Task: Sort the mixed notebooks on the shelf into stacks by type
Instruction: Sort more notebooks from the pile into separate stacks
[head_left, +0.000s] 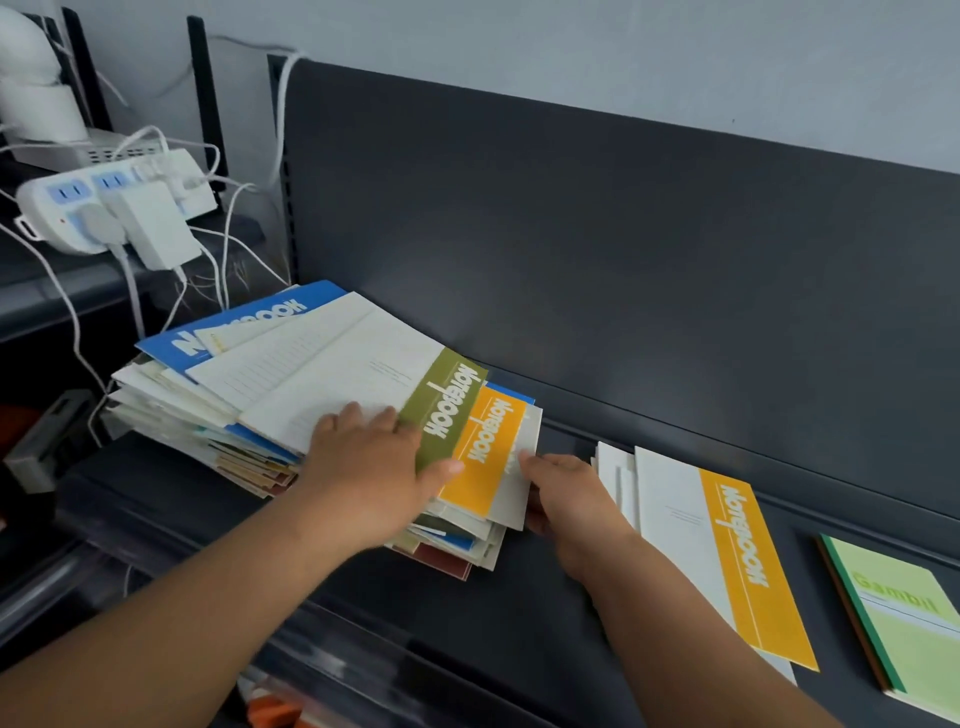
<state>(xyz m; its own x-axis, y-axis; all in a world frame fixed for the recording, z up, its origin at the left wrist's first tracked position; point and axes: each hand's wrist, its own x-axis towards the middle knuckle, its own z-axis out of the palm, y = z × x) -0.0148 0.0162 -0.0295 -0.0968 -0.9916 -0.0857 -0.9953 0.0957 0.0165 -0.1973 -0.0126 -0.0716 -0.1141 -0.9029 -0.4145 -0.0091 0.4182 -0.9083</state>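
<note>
On the dark metal shelf (519, 597), a ragged pile of mixed paper notebooks (218, 410) sits at the left; the left hand (363, 467) lies flat, fingers straight, on the top white notebook with an olive-green band (441, 410); the right hand (566, 499) pinches, thumb on top, a pale cover (522, 483) jutting out beside an orange-banded notebook (485, 457) beneath; to the right lie a white orange-banded stack (727, 561) and a light green notebook (904, 623).
</note>
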